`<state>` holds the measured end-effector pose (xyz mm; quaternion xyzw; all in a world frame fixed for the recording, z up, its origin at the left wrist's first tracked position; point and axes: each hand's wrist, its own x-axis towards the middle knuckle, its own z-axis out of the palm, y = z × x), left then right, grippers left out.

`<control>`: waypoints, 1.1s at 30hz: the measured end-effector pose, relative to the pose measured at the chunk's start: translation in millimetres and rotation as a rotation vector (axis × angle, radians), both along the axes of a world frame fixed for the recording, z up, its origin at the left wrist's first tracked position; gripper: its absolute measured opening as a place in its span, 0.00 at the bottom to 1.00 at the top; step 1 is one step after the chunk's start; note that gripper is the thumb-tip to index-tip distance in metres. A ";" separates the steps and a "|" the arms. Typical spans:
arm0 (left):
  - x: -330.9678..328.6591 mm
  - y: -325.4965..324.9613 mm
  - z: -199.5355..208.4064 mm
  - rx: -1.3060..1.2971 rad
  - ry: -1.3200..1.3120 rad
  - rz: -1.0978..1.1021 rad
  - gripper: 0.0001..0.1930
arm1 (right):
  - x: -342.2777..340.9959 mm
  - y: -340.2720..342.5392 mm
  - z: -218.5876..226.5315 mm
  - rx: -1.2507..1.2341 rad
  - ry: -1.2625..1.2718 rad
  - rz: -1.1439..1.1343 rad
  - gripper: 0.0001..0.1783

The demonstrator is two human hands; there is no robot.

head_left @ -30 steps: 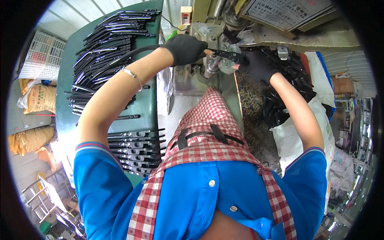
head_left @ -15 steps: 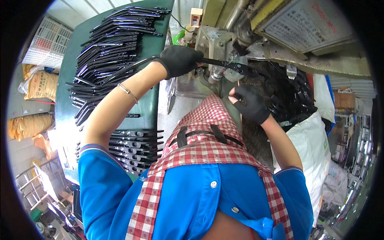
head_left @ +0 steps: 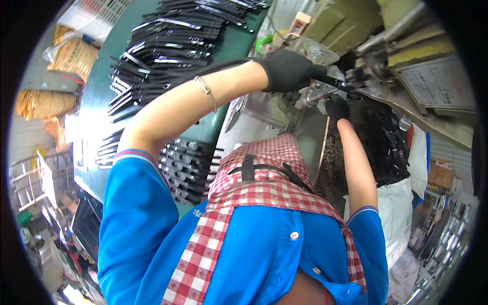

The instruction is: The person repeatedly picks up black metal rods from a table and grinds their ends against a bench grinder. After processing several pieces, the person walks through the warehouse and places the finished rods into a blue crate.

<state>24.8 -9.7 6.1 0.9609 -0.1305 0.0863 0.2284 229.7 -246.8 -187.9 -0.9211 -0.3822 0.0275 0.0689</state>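
From where I stand, the head view looks down over a blue shirt [head_left: 249,259] and a red-and-white checked apron [head_left: 264,190], with both forearms reaching forward to a greasy metal machine [head_left: 307,96]. The left hand [head_left: 288,71], in a black glove with a bracelet [head_left: 206,91] farther down the arm, is closed round a long black rod [head_left: 223,65]. That rod runs back along the upper side of the left forearm, and its other end reaches past the fingers, over the machine's working part. The right hand [head_left: 337,108], gloved in black too, is just below that far end, beside the machine; its fingers are partly hidden and I can't tell whether they grip anything. On the person's left stands a green table [head_left: 119,48], with bent black rods [head_left: 173,51] lying in rows, and nearer the body a neat stack of black pieces with holed, flattened ends [head_left: 185,173]. Over to the right there's a heap of black parts [head_left: 384,137], with a white sack [head_left: 391,213] just this side of it. A small switch box [head_left: 300,23] sits beyond the left hand, and a pale printed plate [head_left: 437,89] is fixed on the machinery at the right
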 end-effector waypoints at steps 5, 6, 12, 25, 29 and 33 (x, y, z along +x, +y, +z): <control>-79.2 31.1 -3.5 0.085 0.202 0.114 0.10 | -1.5 18.9 1.2 -0.208 0.240 -0.020 0.20; -106.2 46.3 -21.3 0.118 0.243 0.195 0.10 | -12.3 28.1 19.7 -0.225 0.221 -0.054 0.21; -241.9 97.7 -76.8 0.237 0.644 0.450 0.06 | -11.4 20.6 9.5 -0.074 0.141 -0.157 0.21; -334.6 80.5 -145.3 0.222 0.396 1.091 0.12 | -63.2 15.7 131.5 1.178 1.352 -0.099 0.03; -310.6 90.0 -135.4 0.251 0.286 1.116 0.13 | -68.0 14.1 151.2 1.099 1.123 -0.061 0.04; -302.9 119.7 -153.5 0.284 0.283 0.862 0.13 | -62.2 9.4 136.0 0.998 0.971 -0.220 0.08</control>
